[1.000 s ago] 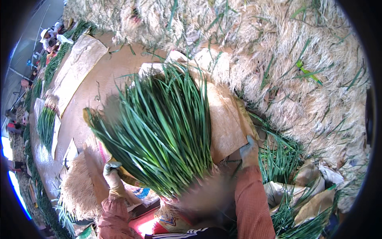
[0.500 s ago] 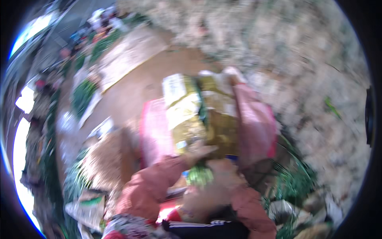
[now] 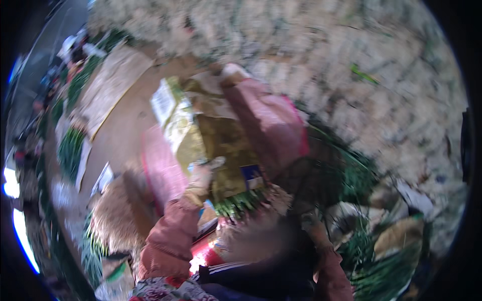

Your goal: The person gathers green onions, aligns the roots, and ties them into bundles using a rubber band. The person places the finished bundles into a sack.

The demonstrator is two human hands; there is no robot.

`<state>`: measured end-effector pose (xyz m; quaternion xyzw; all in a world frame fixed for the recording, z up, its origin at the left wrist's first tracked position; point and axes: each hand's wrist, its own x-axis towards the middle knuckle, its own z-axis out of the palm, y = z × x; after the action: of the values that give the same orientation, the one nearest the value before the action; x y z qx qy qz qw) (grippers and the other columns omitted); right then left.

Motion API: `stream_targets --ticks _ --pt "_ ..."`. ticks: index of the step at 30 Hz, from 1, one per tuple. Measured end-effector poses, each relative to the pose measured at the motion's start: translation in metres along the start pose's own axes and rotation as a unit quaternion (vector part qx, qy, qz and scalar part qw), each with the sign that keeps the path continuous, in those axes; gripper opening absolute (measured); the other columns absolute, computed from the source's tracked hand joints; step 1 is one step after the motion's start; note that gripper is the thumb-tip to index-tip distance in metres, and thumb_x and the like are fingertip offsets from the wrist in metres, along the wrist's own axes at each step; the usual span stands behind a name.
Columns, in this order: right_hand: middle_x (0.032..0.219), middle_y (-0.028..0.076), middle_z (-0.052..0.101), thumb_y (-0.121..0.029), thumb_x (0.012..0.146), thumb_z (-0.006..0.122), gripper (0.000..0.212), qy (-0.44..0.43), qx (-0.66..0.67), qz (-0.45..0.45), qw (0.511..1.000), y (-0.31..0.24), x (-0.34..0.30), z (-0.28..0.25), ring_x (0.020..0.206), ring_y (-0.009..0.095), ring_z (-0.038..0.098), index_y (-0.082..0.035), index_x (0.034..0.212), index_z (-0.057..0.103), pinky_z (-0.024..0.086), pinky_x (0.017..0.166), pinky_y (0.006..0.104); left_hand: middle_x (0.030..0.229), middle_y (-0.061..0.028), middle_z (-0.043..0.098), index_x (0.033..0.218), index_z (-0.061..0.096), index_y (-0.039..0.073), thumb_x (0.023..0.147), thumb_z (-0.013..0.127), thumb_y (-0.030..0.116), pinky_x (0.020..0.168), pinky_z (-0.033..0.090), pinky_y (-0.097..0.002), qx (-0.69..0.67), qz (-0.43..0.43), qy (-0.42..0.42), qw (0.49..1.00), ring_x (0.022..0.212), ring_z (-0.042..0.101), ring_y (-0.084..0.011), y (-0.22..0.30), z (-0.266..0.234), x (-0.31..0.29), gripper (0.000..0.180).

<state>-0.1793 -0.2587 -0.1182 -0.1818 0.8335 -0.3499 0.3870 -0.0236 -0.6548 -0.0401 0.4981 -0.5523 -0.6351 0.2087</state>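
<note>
Long green-stalked vegetables lie wrapped in a yellow-gold printed sack, with the green stalks showing at its near end. My left hand lies on the sack's near left part, its fingers stretched over the surface. To the right of the stalks, beside my dark-clothed leg, is my right hand; it is apart from the sack, and blur hides its fingers. A pink sack lies beneath the yellow one and sticks out on both sides.
A pale fibrous heap covers the far right. Loose greens lie at the lower right beside a brown scrap. On my left stands a bundle with a tan, fibrous end. Farther left are a cardboard sheet and more greens.
My right hand has left the bundle and moved right, down beside my leg. My left hand stays on the yellow sack. The view has turned, shifting the sacks leftward.
</note>
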Motion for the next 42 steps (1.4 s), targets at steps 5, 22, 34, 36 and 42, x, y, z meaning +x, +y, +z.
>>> stream_targets --ticks 5,22,34,36,42 --pt "0.099 0.014 0.067 -0.024 0.079 0.070 0.047 0.087 0.031 0.040 0.995 0.015 -0.013 -0.027 0.097 0.026 0.063 -0.003 0.120 0.058 0.047 0.087 0.0333 0.091 -0.0135 0.068 0.096 0.064 -0.005 0.075 0.067 -0.007 0.081 0.054 -0.0301 -0.164 0.049 -0.054 0.984 0.084 0.066 -0.0204 0.023 0.012 -0.002 0.020" --pt "0.097 0.017 0.065 -0.020 0.086 0.054 0.036 0.042 0.136 0.174 0.974 0.057 0.013 -0.050 0.093 0.031 0.063 -0.007 0.120 0.054 0.048 0.079 0.0411 0.102 -0.0083 0.063 0.110 0.061 -0.003 0.086 0.064 0.016 0.082 0.049 -0.0296 -0.185 0.021 -0.108 0.976 0.090 0.060 -0.0181 0.094 0.054 -0.043 0.031" --pt "0.121 0.011 0.057 -0.021 0.087 0.058 0.046 -0.253 0.102 -0.101 0.957 -0.079 0.041 0.065 0.107 0.020 0.056 -0.004 0.129 0.047 0.043 0.093 0.0312 0.112 -0.0083 0.056 0.124 0.048 0.001 0.081 0.066 0.007 0.091 0.043 -0.0304 -0.044 0.166 -0.009 0.985 0.099 0.055 -0.0192 0.143 -0.024 -0.057 0.047" --pt "0.120 0.011 0.057 -0.021 0.087 0.058 0.047 -0.293 0.067 -0.128 0.945 -0.111 0.053 0.075 0.107 0.020 0.056 -0.004 0.129 0.047 0.043 0.093 0.0313 0.116 -0.0091 0.056 0.132 0.042 0.004 0.082 0.062 0.002 0.089 0.047 -0.0305 -0.140 0.145 -0.006 0.980 0.099 0.058 -0.0200 0.164 -0.036 -0.067 0.054" --pt "0.120 0.011 0.057 -0.022 0.087 0.058 0.049 -0.315 0.031 -0.142 0.938 -0.163 0.052 0.080 0.106 0.021 0.056 -0.005 0.131 0.046 0.044 0.091 0.0314 0.092 -0.0078 0.064 0.105 0.063 0.000 0.084 0.064 0.016 0.076 0.050 -0.0298 -0.077 0.167 0.055 0.981 0.081 0.062 -0.0172 0.186 -0.058 -0.114 0.027"
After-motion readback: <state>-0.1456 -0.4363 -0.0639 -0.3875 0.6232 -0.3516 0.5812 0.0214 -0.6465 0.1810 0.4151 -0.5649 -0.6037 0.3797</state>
